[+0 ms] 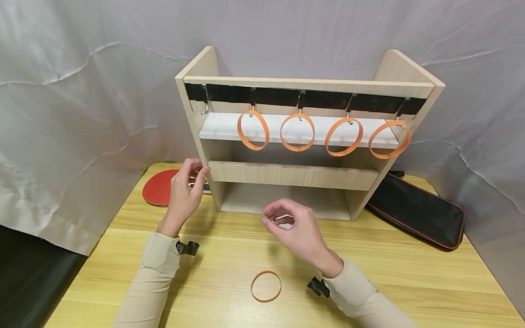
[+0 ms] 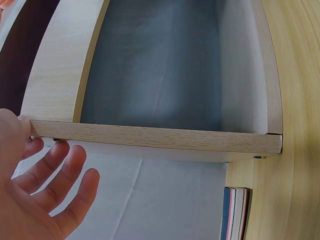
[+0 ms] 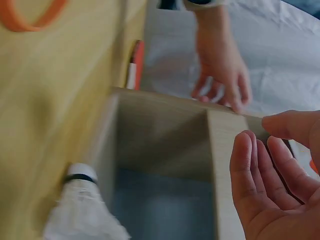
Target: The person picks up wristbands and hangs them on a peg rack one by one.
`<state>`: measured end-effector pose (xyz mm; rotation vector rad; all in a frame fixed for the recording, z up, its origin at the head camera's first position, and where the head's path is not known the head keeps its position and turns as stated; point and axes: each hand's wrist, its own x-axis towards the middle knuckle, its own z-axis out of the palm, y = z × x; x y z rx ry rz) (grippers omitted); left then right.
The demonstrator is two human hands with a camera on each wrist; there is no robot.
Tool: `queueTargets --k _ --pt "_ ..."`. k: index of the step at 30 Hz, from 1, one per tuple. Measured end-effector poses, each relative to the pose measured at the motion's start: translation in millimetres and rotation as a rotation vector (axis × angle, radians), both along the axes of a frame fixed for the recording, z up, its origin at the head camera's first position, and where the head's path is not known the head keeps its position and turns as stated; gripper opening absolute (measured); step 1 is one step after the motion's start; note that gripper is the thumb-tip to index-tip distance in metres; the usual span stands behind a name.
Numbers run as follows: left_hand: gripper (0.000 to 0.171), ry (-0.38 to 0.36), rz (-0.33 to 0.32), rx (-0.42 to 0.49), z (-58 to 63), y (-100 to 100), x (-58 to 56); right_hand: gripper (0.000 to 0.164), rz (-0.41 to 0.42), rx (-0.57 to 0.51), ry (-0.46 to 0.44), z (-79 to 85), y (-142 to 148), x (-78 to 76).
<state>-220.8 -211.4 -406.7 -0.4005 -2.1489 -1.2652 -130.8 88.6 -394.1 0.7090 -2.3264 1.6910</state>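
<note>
My left hand [image 1: 185, 189] touches the left side panel of a pale wooden shelf unit [image 1: 293, 175]. In the left wrist view its thumb is at the panel's edge, with loosely bent fingers along the outer face. My right hand [image 1: 298, 230] is raised before the shelf, fingers bent, thumb apart from them, holding nothing. A white shuttlecock [image 3: 82, 205] rests on the table near it, mostly hidden behind that hand in the head view. Several orange rings [image 1: 297, 132] hang from metal hooks on a black strip; the leftmost hook [image 1: 206, 100] is bare. Another orange ring [image 1: 265, 286] lies on the table.
A red table tennis bat [image 1: 161, 187] lies left of the shelf, its handle partly hidden. To the right is a black case [image 1: 418, 209] with red trim. The wood-grain table [image 1: 221, 255] stands before grey-white sheeting [image 1: 102, 91].
</note>
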Motion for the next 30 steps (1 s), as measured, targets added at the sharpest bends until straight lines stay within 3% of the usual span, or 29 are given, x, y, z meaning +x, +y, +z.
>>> queueTargets --k 8,17,25,30 --pt "0.015 -0.004 -0.001 -0.011 -0.4 0.5 0.9 0.016 0.050 0.114 -0.125 -25.1 10.1 6.8" --pt "0.017 -0.015 0.004 -0.014 -1.0 -0.6 0.3 0.019 0.139 0.212 -0.217 -41.3 21.5 13.4" --pt "0.017 -0.020 0.009 -0.011 -1.5 -0.4 0.3 0.022 0.281 0.378 -0.232 -58.8 28.1 16.8" --pt "0.017 -0.021 0.004 -0.013 -0.8 -0.8 0.1 0.021 0.299 0.445 -0.223 -64.6 31.1 18.8"
